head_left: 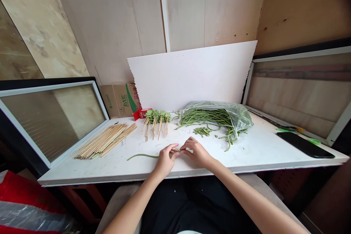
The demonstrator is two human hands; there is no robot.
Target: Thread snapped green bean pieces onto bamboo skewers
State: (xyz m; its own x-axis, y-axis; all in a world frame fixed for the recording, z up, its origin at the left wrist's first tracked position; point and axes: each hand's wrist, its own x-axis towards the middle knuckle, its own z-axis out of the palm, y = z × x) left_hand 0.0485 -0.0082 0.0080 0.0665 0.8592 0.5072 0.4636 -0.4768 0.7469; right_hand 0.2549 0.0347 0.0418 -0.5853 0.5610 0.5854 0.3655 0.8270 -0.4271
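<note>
A long green bean [142, 155] runs along the white table, its free end trailing off to the left. My left hand [166, 159] is closed round it, fingers pinched near its right part. Right beside it, my right hand [196, 153] pinches the bean's right end, the fingertips of both hands almost touching. Beyond my hands lie bean skewers [157, 117], with folded green pieces on wooden sticks. A pile of bare bamboo skewers [106, 139] is to the left. Short bean bits [202, 131] lie in a small heap ahead of my right hand.
A clear plastic bag [238, 113] of long beans [205, 117] lies open at the back right. A black phone [304, 145] is near the right edge. Framed panels stand on both sides, and a cardboard box [119, 100] and white board [192, 76] at the back.
</note>
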